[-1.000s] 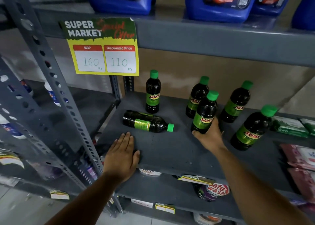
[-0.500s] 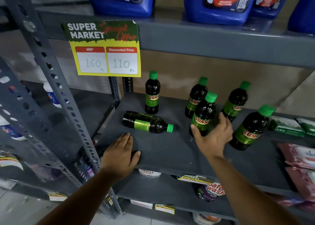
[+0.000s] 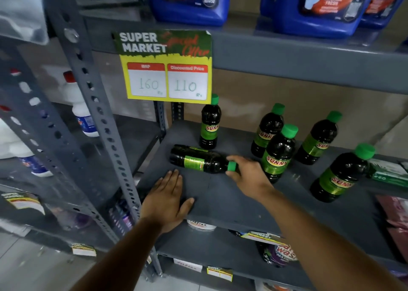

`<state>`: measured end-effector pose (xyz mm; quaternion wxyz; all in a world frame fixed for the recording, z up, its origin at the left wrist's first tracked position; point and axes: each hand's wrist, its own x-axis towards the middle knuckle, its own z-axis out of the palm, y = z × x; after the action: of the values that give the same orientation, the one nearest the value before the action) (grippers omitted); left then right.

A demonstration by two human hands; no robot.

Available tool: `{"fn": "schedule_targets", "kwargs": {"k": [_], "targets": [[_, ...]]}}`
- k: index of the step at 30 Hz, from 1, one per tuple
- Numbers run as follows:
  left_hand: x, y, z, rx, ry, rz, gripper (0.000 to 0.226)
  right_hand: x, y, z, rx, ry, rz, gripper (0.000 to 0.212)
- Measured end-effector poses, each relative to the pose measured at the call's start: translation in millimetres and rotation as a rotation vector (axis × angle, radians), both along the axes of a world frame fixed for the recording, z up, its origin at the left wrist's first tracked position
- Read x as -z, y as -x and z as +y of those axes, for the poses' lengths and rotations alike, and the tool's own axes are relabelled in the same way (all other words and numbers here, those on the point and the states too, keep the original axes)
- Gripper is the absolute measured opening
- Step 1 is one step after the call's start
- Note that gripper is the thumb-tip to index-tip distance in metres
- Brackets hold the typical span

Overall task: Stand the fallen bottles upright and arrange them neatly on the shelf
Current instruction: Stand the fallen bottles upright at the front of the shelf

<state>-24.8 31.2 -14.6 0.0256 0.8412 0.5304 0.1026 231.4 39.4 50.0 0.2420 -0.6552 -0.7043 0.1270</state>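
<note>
One dark bottle with a green cap and green label, the fallen bottle (image 3: 198, 161), lies on its side on the grey shelf (image 3: 231, 204), cap pointing right. My right hand (image 3: 249, 176) is at its cap end, forefinger above the neck and thumb below the cap, pinching it. My left hand (image 3: 166, 200) rests flat on the shelf's front edge, fingers apart, holding nothing. Several matching bottles stand upright: one at the back left (image 3: 209, 125), a pair in the middle (image 3: 279, 156), and two more to the right (image 3: 342, 176).
A yellow and green price sign (image 3: 165, 67) hangs from the upper shelf, which carries blue jugs (image 3: 192, 1). Green packets (image 3: 388, 171) and pink packs (image 3: 395, 207) lie at the right. A perforated steel post (image 3: 95, 114) stands left, with white bottles (image 3: 81, 109) beyond it.
My right hand let go of the upright middle bottle and moved left to the fallen bottle's cap. The left hand stayed flat on the shelf edge.
</note>
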Motion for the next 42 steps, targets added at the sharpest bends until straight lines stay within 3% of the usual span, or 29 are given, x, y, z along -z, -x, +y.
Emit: {"fn": "schedule_targets", "kwargs": {"k": [5,7,16,22,24,27,31,36,42], "targets": [[2,1,3,-0.004,-0.026,-0.001,0.082,-62,18,13,-0.058,-0.297,0.031,0.038],[4,1,3,-0.008,-0.038,0.009,0.081,-83,32,25,-0.068,-0.303,0.002,0.039],[5,0,2,-0.001,-0.059,0.035,0.082,-92,58,53,-0.076,-0.169,0.027,0.055],[6,1,4,0.002,-0.079,0.040,0.081,-70,45,65,-0.194,0.117,0.311,0.102],[6,1,5,-0.001,-0.080,0.026,0.080,-54,40,68,-0.206,0.186,0.347,0.109],[7,1,4,0.003,-0.069,0.014,0.078,-34,38,66,-0.160,0.221,0.381,0.102],[7,1,4,0.011,-0.056,0.004,0.076,-27,46,58,-0.068,0.124,0.349,0.084],[8,2,4,0.015,-0.049,-0.009,0.077,-13,53,54,-0.057,0.211,0.358,0.093],[8,2,5,0.008,-0.050,-0.014,0.079,1,47,56,-0.078,0.221,0.374,0.080]]}}
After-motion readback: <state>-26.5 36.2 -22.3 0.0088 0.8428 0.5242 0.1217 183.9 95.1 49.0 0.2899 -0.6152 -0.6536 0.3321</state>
